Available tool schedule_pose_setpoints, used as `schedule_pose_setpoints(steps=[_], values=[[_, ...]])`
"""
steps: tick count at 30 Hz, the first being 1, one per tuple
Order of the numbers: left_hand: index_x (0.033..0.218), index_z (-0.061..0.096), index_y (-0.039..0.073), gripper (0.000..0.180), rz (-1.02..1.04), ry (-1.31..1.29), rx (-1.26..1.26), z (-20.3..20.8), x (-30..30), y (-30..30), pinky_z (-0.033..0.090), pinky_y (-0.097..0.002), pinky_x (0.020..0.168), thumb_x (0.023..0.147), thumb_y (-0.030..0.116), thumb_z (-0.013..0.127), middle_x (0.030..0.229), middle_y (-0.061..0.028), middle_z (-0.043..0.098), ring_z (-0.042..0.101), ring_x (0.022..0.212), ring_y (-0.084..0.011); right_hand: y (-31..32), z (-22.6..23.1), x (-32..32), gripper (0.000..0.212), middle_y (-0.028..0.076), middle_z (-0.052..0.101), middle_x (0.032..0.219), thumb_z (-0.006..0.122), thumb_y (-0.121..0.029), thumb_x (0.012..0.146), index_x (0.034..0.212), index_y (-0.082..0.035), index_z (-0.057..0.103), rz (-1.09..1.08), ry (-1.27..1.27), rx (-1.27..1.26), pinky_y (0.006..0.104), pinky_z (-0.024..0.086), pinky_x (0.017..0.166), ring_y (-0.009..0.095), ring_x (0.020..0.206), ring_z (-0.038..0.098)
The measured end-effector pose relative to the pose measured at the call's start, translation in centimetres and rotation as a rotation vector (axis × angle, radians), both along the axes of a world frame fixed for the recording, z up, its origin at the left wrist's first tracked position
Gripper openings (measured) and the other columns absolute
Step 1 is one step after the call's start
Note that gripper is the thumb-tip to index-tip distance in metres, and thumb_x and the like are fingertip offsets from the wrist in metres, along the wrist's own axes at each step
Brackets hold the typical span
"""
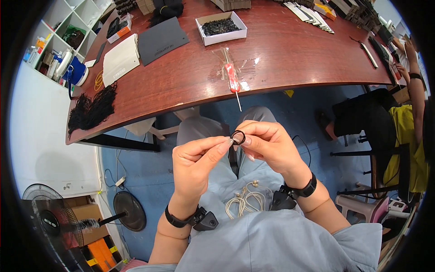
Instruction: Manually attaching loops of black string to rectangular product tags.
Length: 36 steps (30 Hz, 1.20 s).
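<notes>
Above my lap, in front of the table edge, I hold a small loop of thin black cord with both hands. The fingertips of my left hand pinch it from the left. My right hand pinches it from the right, thumb against index finger. Just beyond my hands, a red-handled tool is taped to the table, its thin metal shaft sticking out past the edge; its tip is too small to make out. A pile of loose black cords hangs over the table's left corner.
On the reddish-brown table stand a white box of small black pieces, a dark grey bag and a cream bag. A fan is at lower left. At right, a person in yellow-green sits near a stool.
</notes>
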<state>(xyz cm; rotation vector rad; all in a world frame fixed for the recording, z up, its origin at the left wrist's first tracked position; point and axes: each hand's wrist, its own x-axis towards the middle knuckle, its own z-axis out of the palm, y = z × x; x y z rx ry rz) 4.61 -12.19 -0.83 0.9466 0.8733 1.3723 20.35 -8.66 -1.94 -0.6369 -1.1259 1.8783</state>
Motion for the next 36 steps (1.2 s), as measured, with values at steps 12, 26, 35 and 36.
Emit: schedule_pose_setpoints(steps=[12,26,35,36], values=[[0.084,0.063,-0.002,0.012,0.198,0.377,0.241,-0.2,0.2,0.0,0.027,-0.0150,0.043,0.072,-0.002,0.060,0.061,-0.0015,0.055,0.041,0.051,-0.0016,-0.5,1.0,0.3,0.012,0.003,0.055,0.076,0.055,-0.009,0.080,0.085,0.001,0.061,-0.063,-0.131,0.105,0.0162,0.036,0.047,0.005,0.056,0.047],[0.084,0.064,0.000,0.015,0.268,0.593,0.350,-0.5,0.1,0.2,0.022,-0.0178,0.039,0.070,-0.002,0.061,0.051,0.0017,0.045,0.032,0.045,-0.0021,-0.8,1.5,-0.1,0.011,0.007,0.057,0.074,0.056,-0.002,0.076,0.086,0.002,0.060,-0.196,-0.451,0.520,0.0194,0.040,0.047,0.007,0.055,0.051],[0.084,0.064,0.001,0.014,0.239,0.662,0.351,-0.5,0.0,0.2,0.022,-0.0182,0.039,0.070,-0.001,0.061,0.051,0.0018,0.044,0.031,0.044,-0.0021,-0.6,1.3,0.1,0.010,0.008,0.057,0.072,0.056,0.000,0.074,0.083,0.002,0.059,-0.245,-0.457,0.673,0.0200,0.037,0.048,0.009,0.057,0.050],[0.085,0.064,0.001,0.014,0.221,0.618,0.321,-0.6,0.0,0.1,0.023,-0.0170,0.039,0.071,-0.001,0.061,0.054,0.0012,0.048,0.033,0.045,-0.0014,-0.5,1.2,0.2,0.010,0.008,0.057,0.072,0.056,0.000,0.074,0.083,0.002,0.059,-0.245,-0.456,0.673,0.0200,0.037,0.048,0.009,0.057,0.050]])
